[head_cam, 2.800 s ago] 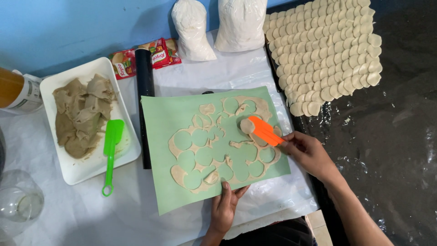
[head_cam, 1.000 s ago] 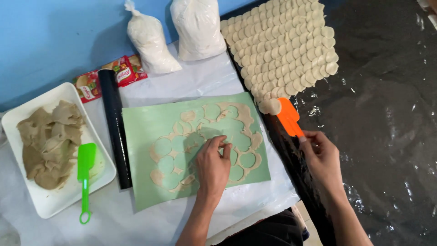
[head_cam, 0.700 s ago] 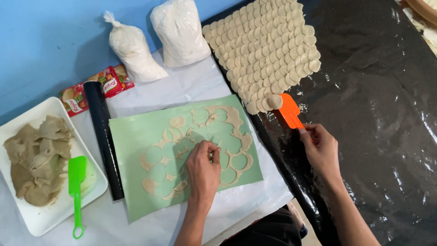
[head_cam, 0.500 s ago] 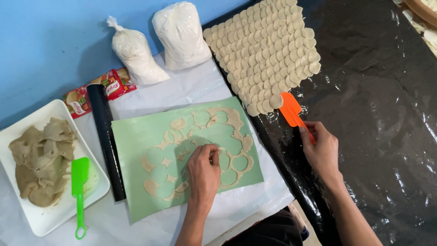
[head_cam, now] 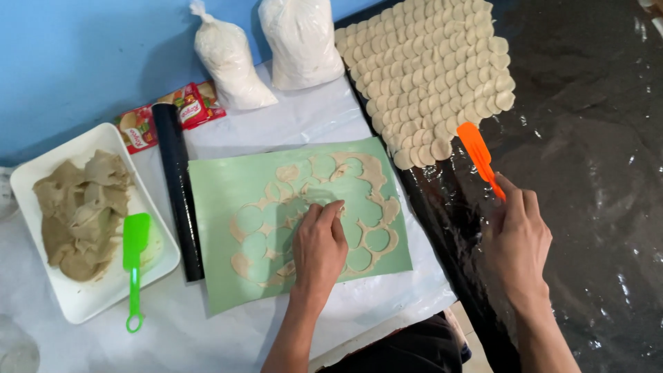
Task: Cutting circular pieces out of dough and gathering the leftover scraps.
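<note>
The right hand (head_cam: 519, 245) fingers were clamped on the handle of the orange spatula (head_cam: 479, 157). Its long axis ran up and slightly left, the blade ending just beside the nearest dough disc (head_cam: 440, 148) at the array's lower edge. The left hand (head_cam: 319, 249) lay flat, fingers together, on the dough sheet (head_cam: 359, 173) over the green mat (head_cam: 214, 207).

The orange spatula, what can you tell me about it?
The orange spatula looks like smooth plastic, with a flat rounded blade and a thin handle. The right hand grips the handle's lower end. It lies slanted over the black plastic sheet, blade pointing up-left, its tip right beside the last dough round in the laid-out rows.
</note>
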